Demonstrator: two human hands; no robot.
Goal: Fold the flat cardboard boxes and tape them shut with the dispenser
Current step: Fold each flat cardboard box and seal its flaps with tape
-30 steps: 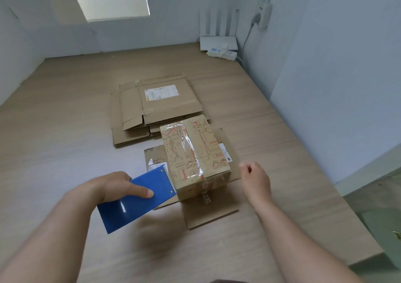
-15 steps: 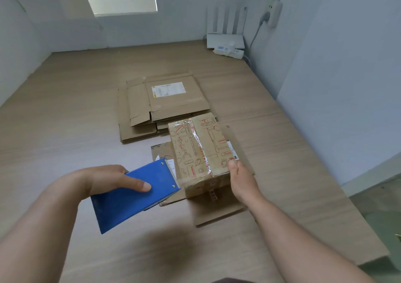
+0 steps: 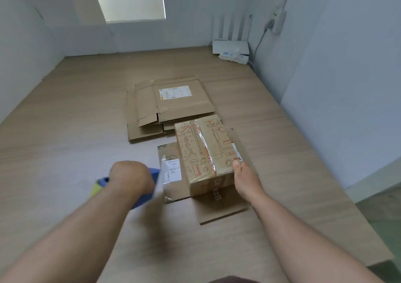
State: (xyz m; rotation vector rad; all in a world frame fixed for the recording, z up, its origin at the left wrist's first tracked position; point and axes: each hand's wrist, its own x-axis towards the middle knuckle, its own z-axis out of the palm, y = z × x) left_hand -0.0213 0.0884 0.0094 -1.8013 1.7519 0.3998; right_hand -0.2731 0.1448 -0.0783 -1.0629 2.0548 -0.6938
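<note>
One taped box (image 3: 206,150) sits on the counter (image 3: 65,152), toward its right edge, atop flattened cardboard (image 3: 221,211). The right hand (image 3: 245,180) grasps its near right corner, thumb on top; the left hand (image 3: 130,176) is clenched round the blurred blue dispenser (image 3: 142,199). Likely light and stiff, with slick tape: best held at corners, not mid-panel.

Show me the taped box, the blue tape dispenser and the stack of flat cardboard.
taped box (image 3: 204,150): head view, printed top face.
blue tape dispenser (image 3: 142,199): head view, blurred blue body.
stack of flat cardboard (image 3: 184,109): head view, top sheet below its label.
</note>
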